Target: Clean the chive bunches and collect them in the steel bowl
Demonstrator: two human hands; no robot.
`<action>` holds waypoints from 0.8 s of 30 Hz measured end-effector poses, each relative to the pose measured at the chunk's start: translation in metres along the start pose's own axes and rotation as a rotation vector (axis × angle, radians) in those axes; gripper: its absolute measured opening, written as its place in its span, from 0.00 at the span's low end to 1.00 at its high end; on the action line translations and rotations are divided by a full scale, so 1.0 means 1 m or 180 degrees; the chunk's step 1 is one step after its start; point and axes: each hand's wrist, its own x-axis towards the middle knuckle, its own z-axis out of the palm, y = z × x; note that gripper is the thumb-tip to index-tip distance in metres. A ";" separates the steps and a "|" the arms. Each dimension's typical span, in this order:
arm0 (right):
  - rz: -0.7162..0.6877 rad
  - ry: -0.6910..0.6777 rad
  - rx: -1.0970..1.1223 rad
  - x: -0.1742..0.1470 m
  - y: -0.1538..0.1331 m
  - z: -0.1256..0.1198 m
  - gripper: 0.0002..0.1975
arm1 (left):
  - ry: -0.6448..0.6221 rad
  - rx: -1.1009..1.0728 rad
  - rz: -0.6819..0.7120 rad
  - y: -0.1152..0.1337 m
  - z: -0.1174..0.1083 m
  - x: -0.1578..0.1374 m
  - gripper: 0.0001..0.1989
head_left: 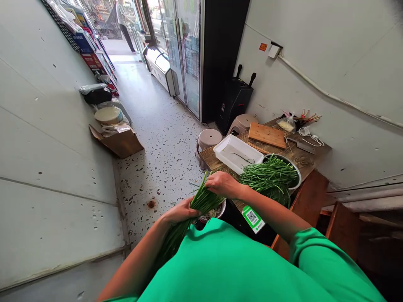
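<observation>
A bunch of garlic chives (204, 201) lies across my lap, its stalk ends pointing up and forward. My left hand (182, 210) is wrapped around the middle of the bunch. At the upper end, the fingers of my right hand (223, 184) pinch some of the stalks. Beneath the bunch a bowl (220, 211) with plant scraps is partly hidden. To the right, more chives (270, 174) are heaped in a metal basin (297, 181) on the wooden table, beside a white plastic tray (225, 157) with a few loose stalks.
The table also bears a wooden cutting board (267, 135), a cleaver (302, 145) and a plastic bag (287, 123). Stools (209, 139) stand by its far side. A cardboard box (126, 144) sits at the left wall. A glass-door cabinet (190, 63) stands ahead; a person (122, 25) is outside.
</observation>
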 end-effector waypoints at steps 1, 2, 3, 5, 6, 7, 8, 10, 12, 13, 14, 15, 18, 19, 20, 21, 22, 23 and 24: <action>0.0005 0.0086 0.0142 0.001 -0.001 -0.001 0.06 | -0.0014 -0.0003 0.0008 0.000 0.000 0.000 0.16; 0.0043 0.0233 0.0362 0.002 0.000 -0.002 0.07 | -0.0037 -0.0019 0.0012 0.000 0.000 -0.001 0.16; 0.0148 0.0441 0.0658 0.002 0.001 -0.004 0.07 | -0.0066 -0.0045 0.0010 0.000 0.000 -0.001 0.16; 0.0646 0.1010 0.1327 0.002 0.009 -0.007 0.09 | -0.0148 -0.0119 0.0011 -0.002 -0.001 -0.002 0.17; 0.1021 0.1319 0.1573 0.002 0.016 -0.008 0.10 | -0.0183 -0.0157 0.0006 -0.003 -0.002 -0.002 0.17; 0.1401 0.1577 0.1688 0.001 0.024 -0.009 0.10 | -0.0203 -0.0183 -0.0013 -0.004 -0.003 -0.002 0.18; 0.1721 0.1746 0.1648 0.000 0.032 -0.008 0.10 | -0.0207 -0.0191 -0.0048 -0.005 -0.004 -0.002 0.20; 0.2078 0.1849 0.1227 -0.003 0.049 -0.003 0.08 | -0.0173 -0.0160 -0.0128 -0.006 -0.007 -0.001 0.21; 0.2272 0.1827 0.0751 -0.007 0.064 0.005 0.08 | -0.0184 -0.0122 -0.0177 -0.007 -0.008 -0.001 0.21; 0.2391 0.1794 0.0638 -0.009 0.070 0.010 0.08 | -0.0210 -0.0115 -0.0179 -0.007 -0.008 -0.002 0.20; 0.2499 0.1707 0.0649 -0.011 0.074 0.015 0.08 | -0.0240 -0.0115 -0.0179 -0.007 -0.009 -0.002 0.20; 0.2558 0.1543 0.0754 -0.013 0.077 0.019 0.08 | -0.0262 -0.0122 -0.0175 -0.008 -0.009 -0.002 0.20; 0.2293 0.0982 0.1064 -0.016 0.076 0.027 0.06 | -0.0200 -0.0098 -0.0178 -0.012 -0.011 0.000 0.18; 0.2084 0.0949 0.1060 -0.016 0.072 0.028 0.06 | -0.0150 -0.0063 -0.0194 -0.014 -0.012 0.002 0.17; 0.1828 0.0994 0.1016 -0.015 0.066 0.028 0.07 | -0.0098 -0.0017 -0.0215 -0.017 -0.013 0.004 0.16; 0.1519 0.1050 0.0968 -0.014 0.060 0.029 0.07 | -0.0046 0.0032 -0.0231 -0.019 -0.015 0.007 0.15; 0.1180 0.1057 0.0933 -0.012 0.053 0.030 0.06 | -0.0001 0.0078 -0.0240 -0.021 -0.016 0.009 0.14; 0.0868 0.0995 0.0885 -0.010 0.046 0.031 0.05 | 0.0031 0.0109 -0.0247 -0.023 -0.016 0.011 0.15; 0.0628 0.0878 0.0803 -0.009 0.040 0.032 0.04 | 0.0043 0.0122 -0.0258 -0.024 -0.017 0.013 0.15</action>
